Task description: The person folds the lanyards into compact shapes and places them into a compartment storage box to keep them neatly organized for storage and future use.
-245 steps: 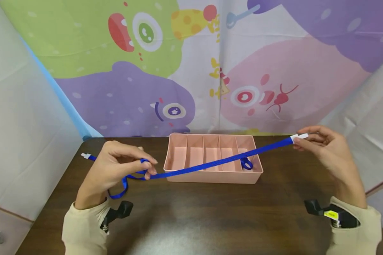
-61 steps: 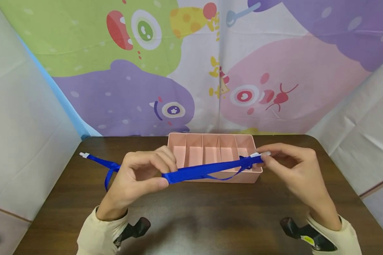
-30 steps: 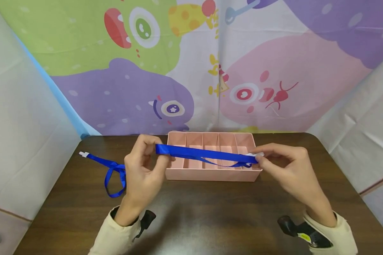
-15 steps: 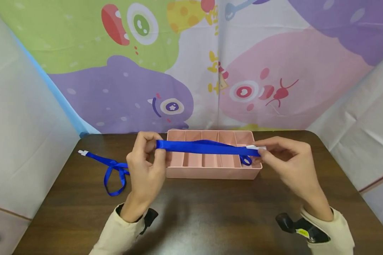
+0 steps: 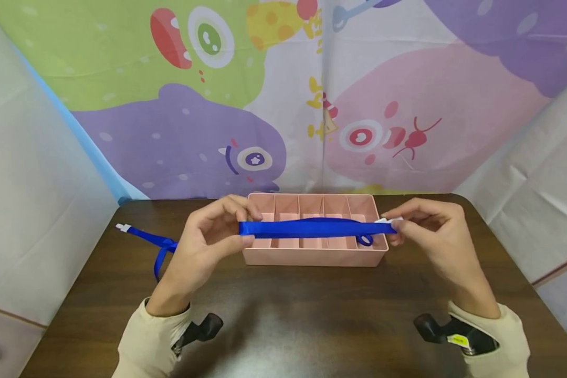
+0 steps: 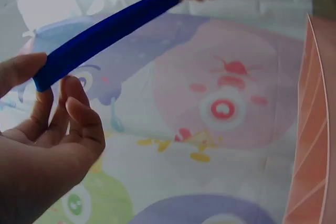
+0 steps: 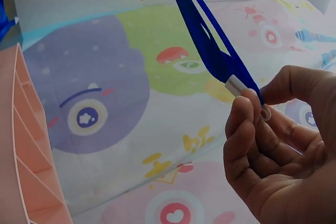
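A blue lanyard (image 5: 307, 229) with a white clip is stretched level between my two hands, folded into layers, above a pink divided box. My left hand (image 5: 212, 226) pinches the folded left end between thumb and fingers. At the other end my right hand (image 5: 434, 228) pinches the white clip (image 7: 237, 85) together with the strap. The right wrist view shows a gap between the strap's layers. Behind the lanyard, the pink box (image 5: 312, 257) has several compartments, and a rolled blue lanyard (image 5: 365, 240) lies in its rightmost one.
Another blue lanyard (image 5: 146, 237) with a white clip (image 5: 123, 227) lies loose on the dark wooden table (image 5: 283, 315) at the left, partly hidden by my left forearm. A cartoon-printed cloth (image 5: 302, 105) hangs behind the table.
Eight seconds ago the strap was a long single length with my hands wide apart; now it is folded shorter. Over the last half second my left hand lowered slightly and its grip turned.
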### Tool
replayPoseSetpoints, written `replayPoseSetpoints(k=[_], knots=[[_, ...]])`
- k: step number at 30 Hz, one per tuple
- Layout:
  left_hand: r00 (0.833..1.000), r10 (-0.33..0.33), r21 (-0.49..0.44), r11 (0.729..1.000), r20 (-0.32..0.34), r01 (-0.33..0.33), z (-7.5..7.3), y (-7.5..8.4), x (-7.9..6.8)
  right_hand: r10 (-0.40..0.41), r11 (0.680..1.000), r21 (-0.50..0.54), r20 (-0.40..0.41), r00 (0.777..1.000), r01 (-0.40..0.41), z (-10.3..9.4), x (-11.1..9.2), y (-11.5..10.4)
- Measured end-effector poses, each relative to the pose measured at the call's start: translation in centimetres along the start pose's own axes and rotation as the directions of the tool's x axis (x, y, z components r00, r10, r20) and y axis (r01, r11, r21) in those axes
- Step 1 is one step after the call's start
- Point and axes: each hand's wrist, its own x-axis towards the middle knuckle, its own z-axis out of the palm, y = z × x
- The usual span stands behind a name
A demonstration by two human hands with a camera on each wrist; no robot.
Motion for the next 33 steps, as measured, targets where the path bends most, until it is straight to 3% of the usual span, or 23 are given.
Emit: replayPoseSetpoints(k=[8,13,16,19,23,27,33], knots=[[0.991,0.075,-0.214,0.976,0.111,-0.05,0.2,-0.2,-0.3,0.065,0.997,-0.043,0.075,0.995,-0.062,0.1,0.0,-0.1],[0.986,0.103,-0.25,0.966,0.134,-0.067,0.2,-0.4,-0.4,0.099,0.99,-0.107,0.106,0.989,-0.088,0.1,0.0,-0.1],[0.984,0.132,-0.205,0.973,0.118,-0.106,0.2,-0.5,-0.3,0.099,0.988,-0.129,0.114,0.989,-0.084,0.0,0.1,-0.1],[0.98,0.184,-0.099,0.979,0.071,-0.176,0.5,-0.6,-0.1,0.096,0.988,-0.133,0.116,0.989,-0.08,-0.1,0.1,0.0],[0.964,0.261,0.034,0.965,-0.05,-0.259,1.0,-0.9,0.2,0.094,0.989,-0.124,0.119,0.988,-0.079,-0.2,0.0,0.1],[0.932,0.314,0.116,0.948,-0.181,-0.297,1.7,-1.1,0.5,0.086,0.99,-0.118,0.121,0.989,-0.072,-0.1,-0.1,0.1],[0.865,0.389,0.256,0.913,-0.319,-0.316,2.5,-1.7,0.5,0.059,0.995,-0.084,0.113,0.992,-0.049,0.3,0.1,0.3]])
